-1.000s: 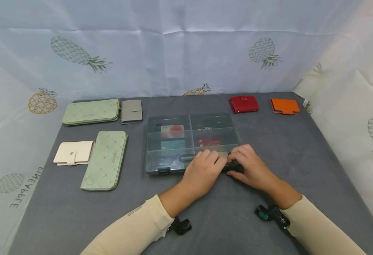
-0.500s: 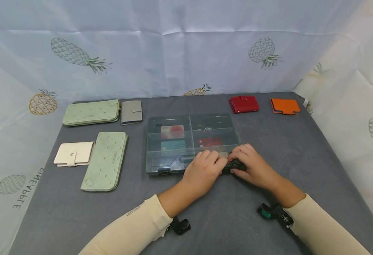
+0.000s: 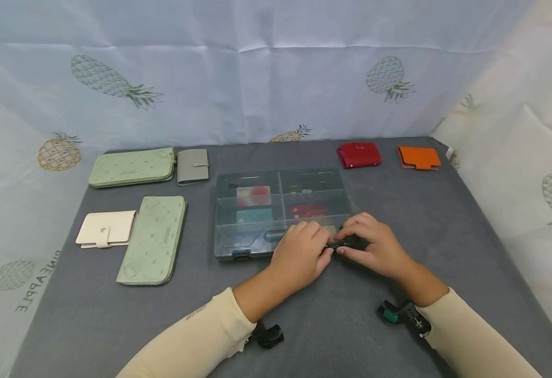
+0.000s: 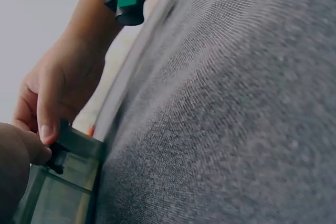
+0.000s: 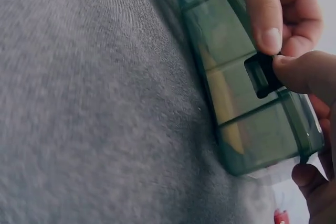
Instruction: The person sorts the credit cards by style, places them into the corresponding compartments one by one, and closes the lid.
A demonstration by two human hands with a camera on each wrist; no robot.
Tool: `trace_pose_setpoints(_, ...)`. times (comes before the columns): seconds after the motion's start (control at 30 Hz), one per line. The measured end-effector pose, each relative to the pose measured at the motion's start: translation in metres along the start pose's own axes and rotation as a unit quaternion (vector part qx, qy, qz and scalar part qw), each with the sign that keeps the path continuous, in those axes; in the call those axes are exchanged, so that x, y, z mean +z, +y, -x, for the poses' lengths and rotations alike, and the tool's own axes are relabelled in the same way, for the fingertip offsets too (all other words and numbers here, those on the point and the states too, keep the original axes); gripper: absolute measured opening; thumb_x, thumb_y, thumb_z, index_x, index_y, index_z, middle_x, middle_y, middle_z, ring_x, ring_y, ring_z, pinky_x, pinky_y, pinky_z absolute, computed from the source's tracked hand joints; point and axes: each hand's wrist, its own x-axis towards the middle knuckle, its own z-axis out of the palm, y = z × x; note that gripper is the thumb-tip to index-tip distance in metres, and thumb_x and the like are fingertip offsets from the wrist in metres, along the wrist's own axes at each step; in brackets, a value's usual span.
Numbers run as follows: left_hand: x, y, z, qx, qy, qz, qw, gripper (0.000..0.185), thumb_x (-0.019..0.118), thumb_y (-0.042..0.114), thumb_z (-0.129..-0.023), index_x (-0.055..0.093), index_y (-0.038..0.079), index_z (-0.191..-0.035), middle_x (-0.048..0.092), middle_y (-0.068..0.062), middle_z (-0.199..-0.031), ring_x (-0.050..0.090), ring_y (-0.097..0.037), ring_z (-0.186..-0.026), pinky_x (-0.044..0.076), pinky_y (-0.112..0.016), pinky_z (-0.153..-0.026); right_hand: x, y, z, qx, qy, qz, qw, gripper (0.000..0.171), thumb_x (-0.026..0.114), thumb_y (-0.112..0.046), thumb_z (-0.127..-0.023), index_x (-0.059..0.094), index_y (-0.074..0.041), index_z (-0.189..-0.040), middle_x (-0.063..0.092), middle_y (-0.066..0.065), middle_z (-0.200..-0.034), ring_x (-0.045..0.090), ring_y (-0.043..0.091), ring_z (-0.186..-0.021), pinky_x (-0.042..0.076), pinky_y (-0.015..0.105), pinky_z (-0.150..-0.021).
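Head view, box latch [image 3: 347, 243] pinched between left hand [image 3: 299, 257], right hand [image 3: 375, 248]

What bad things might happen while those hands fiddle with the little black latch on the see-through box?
Fingertips of the left hand and right hand crowd the small black latch, so one might get pinched if it snaps. The box lies flat on soft gray cloth; a hard tug may slide or tip it. The other latch looks closed, so lifting only one corner might strain the lid and shake the cards about.
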Motion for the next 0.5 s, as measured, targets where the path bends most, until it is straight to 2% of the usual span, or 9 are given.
trace_pose_setpoints(0.23, -0.0002, 0.0016, -0.0030, -0.013, 0.009, 0.036, 0.9992, 0.013, 0.080, 0.018, -0.095, 0.073, 0.014, -0.105, 0.062, 0.001, -0.092, 0.056, -0.015, -0.079, 0.044, -0.031, -0.068, 0.0045, -0.0037, 0.0022, 0.021, 0.032, -0.001, 0.999, 0.034, 0.091, 0.002, -0.075, 0.080, -0.019, -0.100, 0.073, -0.004, -0.101, 0.062, 0.016, -0.095, 0.047, 0.026, -0.087)
trace_pose_setpoints(0.5, -0.0005, 0.0006, -0.0025, -0.011, 0.008, 0.028, 0.9995, 0.011, 0.080, 0.019, -0.095, 0.074, 0.015, -0.103, 0.062, 0.001, -0.091, 0.056, -0.014, -0.078, 0.046, -0.031, -0.069, 0.0062, -0.0053, 0.0009, 0.017, 0.041, 0.007, 0.999, 0.036, 0.092, 0.002, -0.073, 0.080, -0.019, -0.100, 0.074, -0.005, -0.100, 0.063, 0.015, -0.094, 0.048, 0.027, -0.085)
